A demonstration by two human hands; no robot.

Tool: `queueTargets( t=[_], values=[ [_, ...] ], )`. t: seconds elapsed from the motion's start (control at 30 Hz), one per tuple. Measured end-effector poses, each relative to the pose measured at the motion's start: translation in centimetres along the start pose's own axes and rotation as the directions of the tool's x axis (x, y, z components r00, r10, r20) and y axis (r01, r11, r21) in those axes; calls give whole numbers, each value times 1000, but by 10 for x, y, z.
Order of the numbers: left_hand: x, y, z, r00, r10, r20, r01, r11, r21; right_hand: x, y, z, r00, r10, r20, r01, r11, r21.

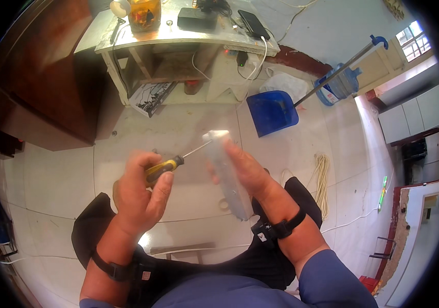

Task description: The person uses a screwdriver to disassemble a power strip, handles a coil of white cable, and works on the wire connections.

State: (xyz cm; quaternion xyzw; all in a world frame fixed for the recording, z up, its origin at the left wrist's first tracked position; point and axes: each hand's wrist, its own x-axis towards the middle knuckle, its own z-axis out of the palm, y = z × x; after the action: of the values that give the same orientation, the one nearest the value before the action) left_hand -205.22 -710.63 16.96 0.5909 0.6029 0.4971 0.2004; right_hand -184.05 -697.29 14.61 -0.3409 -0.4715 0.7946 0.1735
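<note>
My left hand [145,190] is closed around the yellow and black handle of a screwdriver [166,168]. Its thin metal shaft points up and to the right, with the tip at or near the upper end of a long, pale grey, box-shaped piece [228,177]. My right hand [246,167] grips that piece from its right side, and some fingertips show at its left edge. The piece is slightly blurred and stands steeply tilted between my knees. Whether the screwdriver tip touches it, I cannot tell.
Ahead stands a white table [178,38] bearing a jar [144,14], a black box [197,19] and a phone [253,24]. A blue long-handled dustpan [273,113] and a water jug [337,84] are at the far right. Coiled cable [322,185] lies right of my knee.
</note>
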Motion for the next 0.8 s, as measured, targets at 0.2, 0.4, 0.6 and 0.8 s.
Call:
queueTargets(
  t=[0.2,0.4,0.6,0.8],
  values=[
    [4,3,-3,991,-129,29,132,964,-231,1,5,-2,1000,-1,1,1,1000,-17],
    [3,1,-12,998,-55,11,56,997,-54,5,9,8,997,-24,-70,19,998,-62],
    [6,-7,-5,928,-357,105,369,920,-134,0,8,-3,997,62,-47,-60,997,42],
    [8,-12,2,992,90,-88,-91,996,-4,2,9,0,997,-28,-67,23,997,-74]
  ],
)
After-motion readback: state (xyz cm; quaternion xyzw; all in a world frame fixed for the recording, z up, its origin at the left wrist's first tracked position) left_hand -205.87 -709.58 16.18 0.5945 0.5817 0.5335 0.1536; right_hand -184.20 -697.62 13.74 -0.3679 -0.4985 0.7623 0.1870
